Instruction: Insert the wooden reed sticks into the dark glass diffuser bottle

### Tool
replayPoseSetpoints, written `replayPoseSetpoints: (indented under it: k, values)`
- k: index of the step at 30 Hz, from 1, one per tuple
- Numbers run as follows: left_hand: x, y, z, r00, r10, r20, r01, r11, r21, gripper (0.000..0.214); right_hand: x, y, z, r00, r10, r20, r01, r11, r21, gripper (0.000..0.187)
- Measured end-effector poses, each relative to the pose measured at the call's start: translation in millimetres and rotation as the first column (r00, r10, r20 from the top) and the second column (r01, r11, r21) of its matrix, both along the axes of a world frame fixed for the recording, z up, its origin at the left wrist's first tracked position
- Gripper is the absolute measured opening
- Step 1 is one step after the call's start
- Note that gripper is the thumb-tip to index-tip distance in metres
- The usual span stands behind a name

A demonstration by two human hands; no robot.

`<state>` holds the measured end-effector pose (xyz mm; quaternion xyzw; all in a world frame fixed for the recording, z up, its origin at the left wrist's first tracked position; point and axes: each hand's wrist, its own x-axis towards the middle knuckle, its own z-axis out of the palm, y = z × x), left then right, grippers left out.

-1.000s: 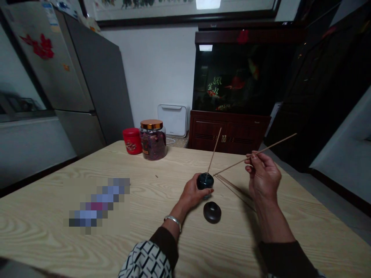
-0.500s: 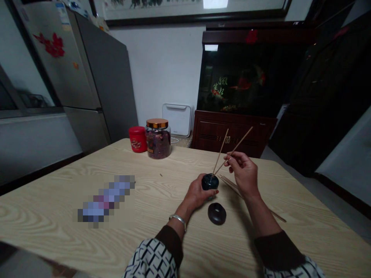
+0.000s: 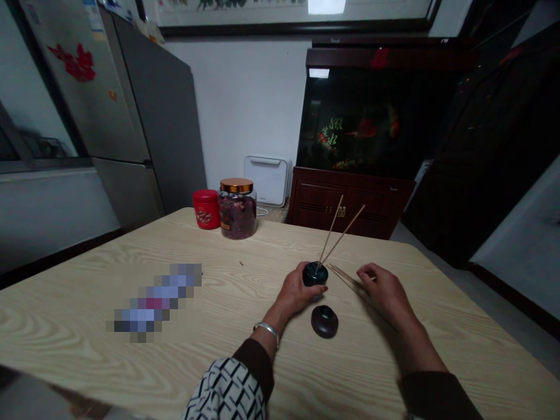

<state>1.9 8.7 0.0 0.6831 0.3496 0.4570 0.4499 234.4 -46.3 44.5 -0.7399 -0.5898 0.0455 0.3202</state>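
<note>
My left hand (image 3: 300, 290) is wrapped round a small dark glass reed diffuser bottle (image 3: 315, 274) that stands on the table. Two thin reed sticks (image 3: 345, 232) lean out of its mouth, spread apart at the top. To the right, my right hand (image 3: 385, 291) hovers by several loose reed sticks (image 3: 343, 274) on the tabletop. Its fingers are loosely curled with a gap at the thumb, and no stick shows in them. Part of the loose sticks is hidden behind this hand. A round dark cap (image 3: 324, 322) lies in front of the bottle.
A pixelated bluish object (image 3: 160, 300) lies on the left of the wooden table (image 3: 236, 326). At the far edge stand a red canister (image 3: 206, 210) and a copper-lidded jar (image 3: 238, 213). Beyond are a white appliance (image 3: 265, 181), a fridge (image 3: 161, 116) and a fish tank (image 3: 350, 116).
My right hand has let go of the second reed stick, which now leans in the bottle. The hand has moved down and right to the loose sticks. My left hand still holds the bottle.
</note>
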Motion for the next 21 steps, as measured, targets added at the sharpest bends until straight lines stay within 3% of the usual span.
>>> replayPoseSetpoints:
  k: [3,5,14,18,21]
  values:
    - [-0.2,-1.3,1.6,1.0,0.009,-0.003,-0.009,1.0,-0.009,0.06,15.7,-7.4,-10.7,0.975,-0.079,0.206,0.124,0.969,-0.215,0.019]
    - [-0.4,-2.0,2.6,1.0,0.004,-0.002,-0.004,1.0,-0.011,0.06,18.0,-8.4,-16.8,0.956,-0.077,0.284,0.159,0.947,-0.279,0.019]
    - [0.6,-0.7,2.7,1.0,-0.018,0.005,0.018,1.0,-0.018,0.059,14.2,-2.9,-23.4,0.94,-0.112,0.323,0.21,0.934,-0.29,0.017]
    - [1.1,-0.2,3.0,1.0,-0.024,0.01,0.024,0.999,-0.033,0.061,13.1,-4.3,-22.6,0.949,-0.091,0.301,0.18,0.942,-0.282,0.014]
    - [1.0,0.1,2.9,1.0,-0.018,0.0,0.018,0.999,-0.031,0.062,10.4,-6.8,-17.4,0.949,-0.071,0.308,0.139,0.969,-0.206,0.017]
